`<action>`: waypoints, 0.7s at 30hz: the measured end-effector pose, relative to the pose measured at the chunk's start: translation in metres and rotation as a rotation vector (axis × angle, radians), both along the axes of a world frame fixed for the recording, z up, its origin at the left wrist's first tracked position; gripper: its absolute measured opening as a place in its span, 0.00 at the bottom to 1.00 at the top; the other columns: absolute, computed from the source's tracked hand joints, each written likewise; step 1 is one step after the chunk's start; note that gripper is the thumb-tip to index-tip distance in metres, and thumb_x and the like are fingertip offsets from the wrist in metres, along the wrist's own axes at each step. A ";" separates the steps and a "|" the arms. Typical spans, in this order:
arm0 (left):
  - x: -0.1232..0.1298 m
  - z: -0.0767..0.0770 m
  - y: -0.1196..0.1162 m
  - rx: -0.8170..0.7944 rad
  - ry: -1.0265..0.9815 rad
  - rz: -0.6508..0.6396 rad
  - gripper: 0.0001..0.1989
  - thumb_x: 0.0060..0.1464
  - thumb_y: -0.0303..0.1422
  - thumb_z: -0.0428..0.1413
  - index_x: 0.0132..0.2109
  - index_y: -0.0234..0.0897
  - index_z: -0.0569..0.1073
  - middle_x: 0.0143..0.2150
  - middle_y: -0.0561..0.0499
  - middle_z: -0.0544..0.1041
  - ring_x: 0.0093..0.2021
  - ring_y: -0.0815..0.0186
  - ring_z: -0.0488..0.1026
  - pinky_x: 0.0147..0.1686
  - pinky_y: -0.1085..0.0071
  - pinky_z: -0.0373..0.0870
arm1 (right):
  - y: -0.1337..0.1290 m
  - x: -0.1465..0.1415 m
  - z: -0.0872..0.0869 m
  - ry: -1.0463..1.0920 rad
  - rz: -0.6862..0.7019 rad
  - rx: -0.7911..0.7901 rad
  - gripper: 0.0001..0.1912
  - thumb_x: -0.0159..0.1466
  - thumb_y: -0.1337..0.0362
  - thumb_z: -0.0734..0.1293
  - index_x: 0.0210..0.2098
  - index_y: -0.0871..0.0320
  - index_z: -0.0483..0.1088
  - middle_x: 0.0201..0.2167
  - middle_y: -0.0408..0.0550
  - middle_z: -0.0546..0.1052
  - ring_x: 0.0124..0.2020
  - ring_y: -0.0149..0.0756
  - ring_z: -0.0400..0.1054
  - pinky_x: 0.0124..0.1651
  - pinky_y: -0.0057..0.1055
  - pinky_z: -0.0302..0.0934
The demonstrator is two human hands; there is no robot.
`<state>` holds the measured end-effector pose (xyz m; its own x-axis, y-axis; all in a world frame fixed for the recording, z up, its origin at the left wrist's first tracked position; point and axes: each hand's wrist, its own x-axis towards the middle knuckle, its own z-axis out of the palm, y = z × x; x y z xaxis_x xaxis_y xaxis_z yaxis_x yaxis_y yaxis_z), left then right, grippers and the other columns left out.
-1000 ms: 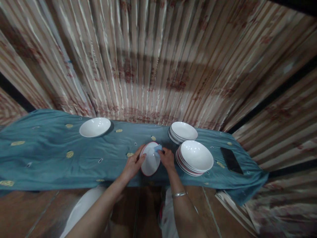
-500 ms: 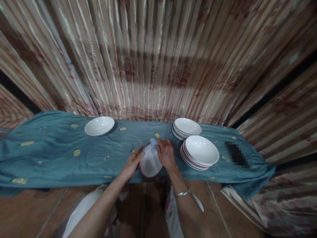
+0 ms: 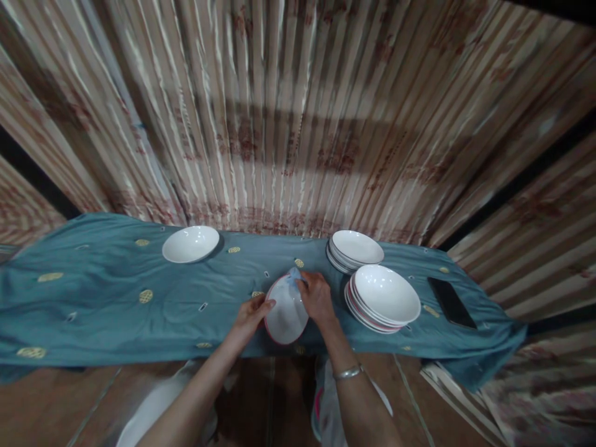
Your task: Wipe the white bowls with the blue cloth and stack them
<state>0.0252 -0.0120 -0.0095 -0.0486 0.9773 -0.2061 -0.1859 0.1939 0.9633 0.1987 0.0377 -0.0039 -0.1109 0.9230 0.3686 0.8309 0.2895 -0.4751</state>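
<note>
A white plate with a red rim [image 3: 285,320] is held tilted over the front part of the table, between my two hands. My left hand [image 3: 252,314] grips its left edge, thumb on the inner face and the other fingers behind. At the upper right rim, my right hand [image 3: 317,296] pinches a light blue cloth [image 3: 293,277] against the plate. Part of the cloth is hidden under the fingers. Just right of my right hand stands a stack of white dishes, some red-rimmed, with a white bowl [image 3: 387,294] on top.
A second stack of dark-rimmed plates [image 3: 357,247] stands behind the first. One white bowl [image 3: 190,244] sits at the back left. A black phone [image 3: 451,302] lies at the right. The teal tablecloth [image 3: 107,310] hangs over the front edge; pleated curtains [image 3: 279,124] rise behind.
My left fingers have closed in on the plate's left edge. My right hand and the cloth stay at the upper right rim. The whole view has shifted slightly.
</note>
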 end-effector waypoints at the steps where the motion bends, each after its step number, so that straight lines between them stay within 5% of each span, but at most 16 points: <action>1: -0.001 0.000 0.000 -0.011 -0.011 0.003 0.22 0.31 0.47 0.66 0.30 0.34 0.78 0.25 0.49 0.76 0.26 0.63 0.71 0.24 0.72 0.65 | 0.001 0.001 0.000 -0.017 -0.044 -0.047 0.12 0.66 0.63 0.62 0.43 0.58 0.76 0.35 0.53 0.79 0.39 0.40 0.71 0.44 0.33 0.61; 10: -0.004 0.000 0.001 -0.062 -0.150 0.122 0.31 0.29 0.48 0.67 0.39 0.31 0.78 0.30 0.46 0.79 0.27 0.63 0.73 0.27 0.70 0.68 | 0.004 0.000 0.000 -0.070 -0.199 -0.257 0.13 0.66 0.60 0.62 0.34 0.57 0.77 0.32 0.50 0.80 0.34 0.37 0.74 0.33 0.27 0.55; 21: -0.003 0.002 0.016 -0.018 -0.284 0.310 0.30 0.27 0.45 0.69 0.39 0.32 0.74 0.34 0.47 0.80 0.29 0.65 0.75 0.28 0.70 0.71 | -0.007 -0.012 -0.015 -0.021 -0.123 -0.335 0.20 0.67 0.59 0.60 0.24 0.57 0.76 0.25 0.48 0.79 0.30 0.36 0.74 0.30 0.27 0.52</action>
<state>0.0222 0.0045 -0.0072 -0.2789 0.9213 -0.2710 -0.4958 0.1035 0.8622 0.1870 0.0312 -0.0186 0.0043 0.9991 0.0420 0.8606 0.0177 -0.5091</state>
